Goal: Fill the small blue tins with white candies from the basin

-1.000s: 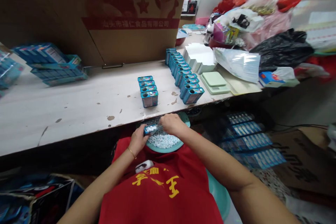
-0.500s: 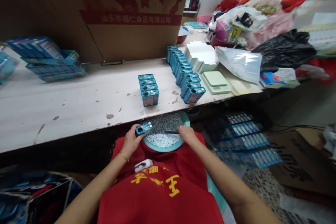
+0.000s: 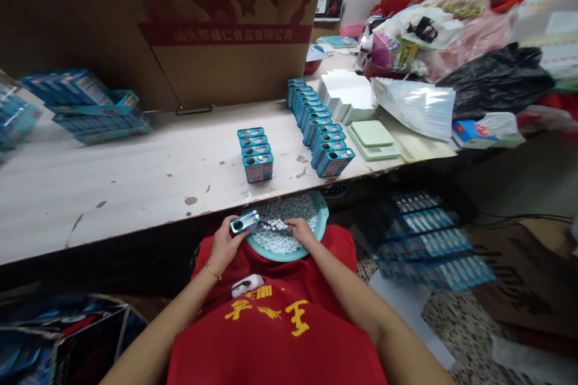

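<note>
My left hand (image 3: 227, 239) grips a small blue tin (image 3: 244, 222) just above the near left rim of a teal basin (image 3: 321, 212) that sits on my lap below the table edge. The basin is full of small white candies (image 3: 284, 240). My right hand (image 3: 299, 230) rests in the candies with its fingers curled into a pinch; whatever they hold is too small to make out. On the white worn table (image 3: 135, 186) stand a short row of blue tins (image 3: 254, 152) and a longer row of the same tins (image 3: 320, 131).
A big cardboard carton (image 3: 217, 18) stands at the back of the table. Blue boxes (image 3: 85, 105) are stacked at left. White cards (image 3: 345, 93), a green scale (image 3: 372, 138) and plastic bags (image 3: 451, 30) crowd the right. More blue packs (image 3: 428, 246) lie on the floor.
My right hand left the tin, swung right over the basin, then came back into the candies. The left hand pulled the tin to the basin's left rim and turned it.
</note>
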The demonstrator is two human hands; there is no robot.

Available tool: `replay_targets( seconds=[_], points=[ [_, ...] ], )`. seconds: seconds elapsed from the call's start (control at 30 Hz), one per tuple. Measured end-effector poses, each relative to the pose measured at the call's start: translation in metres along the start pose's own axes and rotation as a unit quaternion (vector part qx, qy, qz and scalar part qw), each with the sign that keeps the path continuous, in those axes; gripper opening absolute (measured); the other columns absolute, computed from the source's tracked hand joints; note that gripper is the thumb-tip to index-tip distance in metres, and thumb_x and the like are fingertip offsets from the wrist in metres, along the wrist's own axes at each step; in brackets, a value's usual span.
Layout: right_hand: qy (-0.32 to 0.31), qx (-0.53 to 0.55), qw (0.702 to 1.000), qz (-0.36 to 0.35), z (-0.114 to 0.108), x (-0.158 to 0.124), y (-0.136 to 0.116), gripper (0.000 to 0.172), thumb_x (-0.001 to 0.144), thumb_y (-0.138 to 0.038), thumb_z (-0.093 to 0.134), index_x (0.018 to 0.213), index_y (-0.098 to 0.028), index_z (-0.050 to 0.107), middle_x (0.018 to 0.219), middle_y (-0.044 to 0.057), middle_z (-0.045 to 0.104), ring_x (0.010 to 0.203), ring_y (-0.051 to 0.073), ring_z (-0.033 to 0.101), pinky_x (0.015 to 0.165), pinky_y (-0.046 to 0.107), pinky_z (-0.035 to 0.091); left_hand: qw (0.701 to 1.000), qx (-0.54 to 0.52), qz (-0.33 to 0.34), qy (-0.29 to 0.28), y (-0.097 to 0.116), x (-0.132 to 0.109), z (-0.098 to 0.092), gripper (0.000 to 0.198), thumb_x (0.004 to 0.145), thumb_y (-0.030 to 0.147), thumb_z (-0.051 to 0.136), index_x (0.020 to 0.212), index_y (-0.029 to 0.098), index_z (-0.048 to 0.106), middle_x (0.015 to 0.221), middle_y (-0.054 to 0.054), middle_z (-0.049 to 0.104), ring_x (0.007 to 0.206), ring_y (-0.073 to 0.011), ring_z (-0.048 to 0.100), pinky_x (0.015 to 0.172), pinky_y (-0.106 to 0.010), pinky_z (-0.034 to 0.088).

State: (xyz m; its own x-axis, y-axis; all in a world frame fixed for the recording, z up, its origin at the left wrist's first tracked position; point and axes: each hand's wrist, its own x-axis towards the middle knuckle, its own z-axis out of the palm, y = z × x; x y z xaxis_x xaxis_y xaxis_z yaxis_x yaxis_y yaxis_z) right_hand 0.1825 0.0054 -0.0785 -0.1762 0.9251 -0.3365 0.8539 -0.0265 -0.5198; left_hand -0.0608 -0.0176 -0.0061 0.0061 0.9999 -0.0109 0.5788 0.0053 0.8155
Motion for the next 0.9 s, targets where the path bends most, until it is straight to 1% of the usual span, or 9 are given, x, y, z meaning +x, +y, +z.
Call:
replay_targets(
  seconds=[0.17,0.23,0.3,0.37,0.43,0.53,0.63,0.8,0.9],
  points=[
    [0.026,0.099,0.995,-0.012,-0.043,-0.019,0.008,0.031,0.076,-0.015,0.045,0.099,-0.021,0.065,0.097,0.001,0.067,0.09,0.016,0.059,0.079,0.028,0.044,1.0,-0.001,0.006,-0.024,0.006,0.002,0.002,0.035,0.071,0.035,0.056,0.101,0.02,0.047,0.09,-0.002,0.059,0.08,-0.0146,0.056,0.073,-0.025,0.043],
    [0.034,0.13,0.99,-0.039,-0.063,-0.026,0.003,0.029,0.075,-0.016,0.046,0.095,-0.02,0.067,0.092,0.002,0.068,0.087,0.016,0.059,0.078,0.027,0.044,0.999,0.009,0.012,-0.035,0.007,0.004,0.004,0.035,0.071,0.033,0.056,0.102,0.02,0.046,0.09,-0.002,0.059,0.08,-0.0151,0.056,0.073,-0.026,0.043],
    [0.029,0.125,0.989,-0.08,-0.081,-0.032,-0.009,0.029,0.075,-0.017,0.045,0.094,-0.021,0.067,0.09,0.001,0.068,0.084,0.016,0.06,0.075,0.025,0.043,0.998,0.03,0.019,-0.044,0.008,0.006,0.007,0.034,0.071,0.03,0.056,0.102,0.02,0.047,0.088,-0.002,0.059,0.079,-0.0158,0.056,0.073,-0.027,0.043],
    [0.016,0.092,0.989,-0.112,-0.095,-0.034,-0.026,0.031,0.076,-0.017,0.043,0.095,-0.023,0.067,0.09,0.001,0.068,0.084,0.015,0.059,0.073,0.023,0.043,0.997,0.058,0.028,-0.047,0.009,0.008,0.01,0.034,0.07,0.027,0.057,0.102,0.021,0.047,0.087,-0.002,0.059,0.08,-0.0166,0.056,0.073,-0.028,0.042],
    [-0.004,0.027,0.992,-0.12,-0.105,-0.036,-0.048,0.032,0.076,-0.017,0.042,0.097,-0.026,0.066,0.094,0.0,0.067,0.089,0.016,0.058,0.073,0.022,0.041,0.994,0.088,0.038,-0.049,0.01,0.01,0.012,0.034,0.069,0.024,0.057,0.102,0.021,0.048,0.087,-0.003,0.059,0.081,-0.0174,0.056,0.073,-0.028,0.042],
    [-0.032,-0.111,0.988,-0.099,-0.116,-0.039,-0.081,0.034,0.076,-0.016,0.04,0.095,-0.03,0.066,0.095,0.002,0.067,0.093,0.018,0.057,0.074,0.024,0.04,0.99,0.119,0.048,-0.052,0.011,0.011,0.016,0.035,0.069,0.023,0.057,0.103,0.021,0.048,0.088,-0.004,0.059,0.082,-0.0181,0.056,0.074,-0.029,0.041],
    [-0.042,-0.219,0.972,-0.077,-0.124,-0.042,-0.108,0.032,0.075,-0.015,0.041,0.09,-0.027,0.067,0.091,0.007,0.067,0.089,0.021,0.059,0.074,0.028,0.04,0.989,0.129,0.056,-0.052,0.012,0.011,0.017,0.035,0.07,0.024,0.057,0.104,0.02,0.048,0.088,-0.004,0.059,0.081,-0.0181,0.056,0.072,-0.028,0.041],
    [-0.044,-0.274,0.956,-0.091,-0.128,-0.042,-0.138,0.029,0.075,-0.017,0.042,0.093,-0.018,0.065,0.091,0.013,0.066,0.087,0.022,0.059,0.074,0.031,0.041,0.99,0.121,0.062,-0.045,0.011,0.01,0.018,0.034,0.07,0.024,0.056,0.103,0.02,0.049,0.087,-0.004,0.06,0.079,-0.0177,0.055,0.071,-0.028,0.041],
    [-0.042,-0.277,0.955,-0.101,-0.13,-0.042,-0.146,0.03,0.077,-0.017,0.039,0.094,-0.016,0.064,0.089,0.014,0.065,0.087,0.023,0.059,0.074,0.031,0.041,0.992,0.107,0.049,-0.043,0.01,0.01,0.018,0.034,0.069,0.023,0.056,0.102,0.02,0.049,0.086,-0.003,0.059,0.078,-0.0167,0.055,0.071,-0.027,0.041]
  ],
)
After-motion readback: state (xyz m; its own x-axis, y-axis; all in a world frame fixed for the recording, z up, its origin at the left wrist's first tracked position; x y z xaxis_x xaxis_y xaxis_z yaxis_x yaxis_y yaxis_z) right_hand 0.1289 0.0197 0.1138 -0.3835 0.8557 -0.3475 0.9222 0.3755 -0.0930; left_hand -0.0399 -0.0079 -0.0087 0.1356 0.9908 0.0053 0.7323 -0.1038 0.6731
